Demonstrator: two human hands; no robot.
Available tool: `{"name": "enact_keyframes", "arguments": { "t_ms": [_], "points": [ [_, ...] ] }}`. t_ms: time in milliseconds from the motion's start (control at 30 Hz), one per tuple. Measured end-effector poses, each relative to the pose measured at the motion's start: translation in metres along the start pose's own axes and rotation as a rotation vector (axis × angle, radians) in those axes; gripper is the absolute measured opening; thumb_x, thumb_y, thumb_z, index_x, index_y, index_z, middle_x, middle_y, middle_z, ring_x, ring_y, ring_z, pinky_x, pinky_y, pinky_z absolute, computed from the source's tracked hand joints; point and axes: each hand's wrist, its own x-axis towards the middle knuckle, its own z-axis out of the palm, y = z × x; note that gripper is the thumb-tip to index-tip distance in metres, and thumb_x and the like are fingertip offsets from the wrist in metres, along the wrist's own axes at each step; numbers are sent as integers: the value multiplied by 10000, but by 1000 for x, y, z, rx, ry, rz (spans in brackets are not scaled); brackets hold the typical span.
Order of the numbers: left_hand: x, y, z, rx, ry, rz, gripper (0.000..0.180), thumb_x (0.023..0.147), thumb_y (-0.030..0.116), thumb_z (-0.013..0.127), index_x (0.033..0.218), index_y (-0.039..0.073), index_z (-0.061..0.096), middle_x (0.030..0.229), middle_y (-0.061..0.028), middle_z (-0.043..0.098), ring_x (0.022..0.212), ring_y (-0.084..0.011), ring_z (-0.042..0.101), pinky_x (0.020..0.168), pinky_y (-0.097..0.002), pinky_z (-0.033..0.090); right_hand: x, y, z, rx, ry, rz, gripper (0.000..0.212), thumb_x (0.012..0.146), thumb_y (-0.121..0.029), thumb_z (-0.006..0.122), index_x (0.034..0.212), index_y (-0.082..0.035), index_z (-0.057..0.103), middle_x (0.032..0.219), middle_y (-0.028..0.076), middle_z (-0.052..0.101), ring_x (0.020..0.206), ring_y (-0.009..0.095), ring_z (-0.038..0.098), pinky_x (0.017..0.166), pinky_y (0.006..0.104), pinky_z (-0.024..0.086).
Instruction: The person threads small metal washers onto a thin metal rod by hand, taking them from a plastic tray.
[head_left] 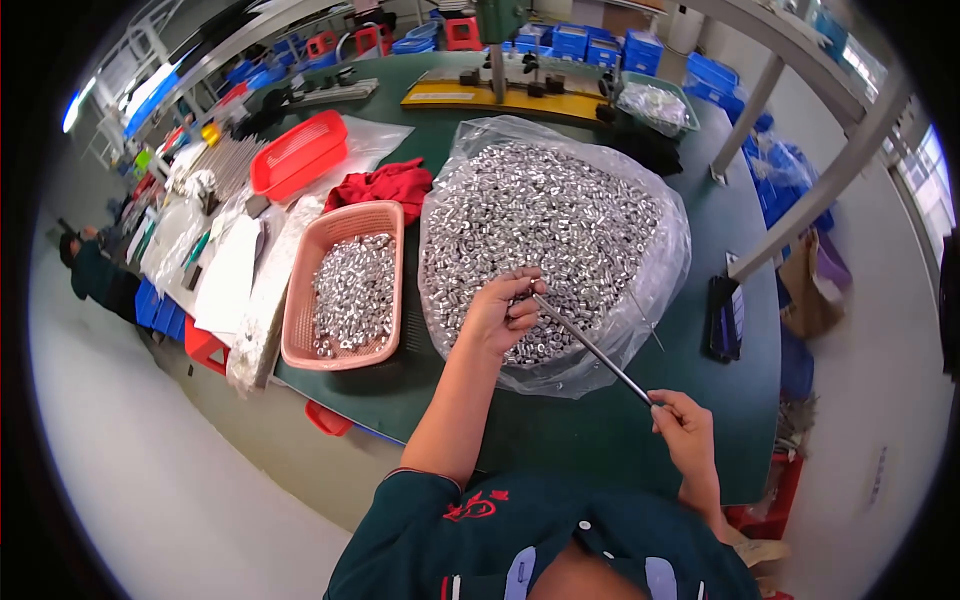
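Note:
My right hand pinches the near end of a slim grey metal rod, which slants up and left. At its far tip, my left hand has its fingers curled and pinched together; whatever is between them is too small to make out. Both hands are over the near edge of a large clear plastic bag, opened wide and heaped with small silvery metal sleeves. Left of it stands a pink plastic basket with more of these small metal parts. A thin metal pin lies on the bag's right side.
A red cloth and a red basket lie beyond the pink basket. A yellow-based fixture spans the back of the green table. A dark case lies at right, near a grey metal frame post. Another person is far left.

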Motion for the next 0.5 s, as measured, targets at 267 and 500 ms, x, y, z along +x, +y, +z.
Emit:
{"name": "enact_keyframes", "arguments": {
  "t_ms": [267, 500],
  "points": [
    [6, -8, -15, -201, -119, 22, 160, 896, 123, 491, 997, 12, 548, 960, -164, 612, 380, -46, 306, 319, -176, 245, 4, 6, 3, -2, 3, -21, 196, 808, 8, 571, 997, 23, 620, 632, -5, 541, 576, 50, 499, 533, 185, 382],
    [-2, -3, -11, -80, -268, 8, 258, 930, 143, 428, 1124, 12, 536, 1086, -172, 614, 342, -31, 273, 300, -180, 242, 8, 0, -2, -195, 21, -135, 170, 786, -19, 608, 952, -2, 641, 726, 97, 628, 601, 131, 570, 566, 238, 438]
  ]
}}
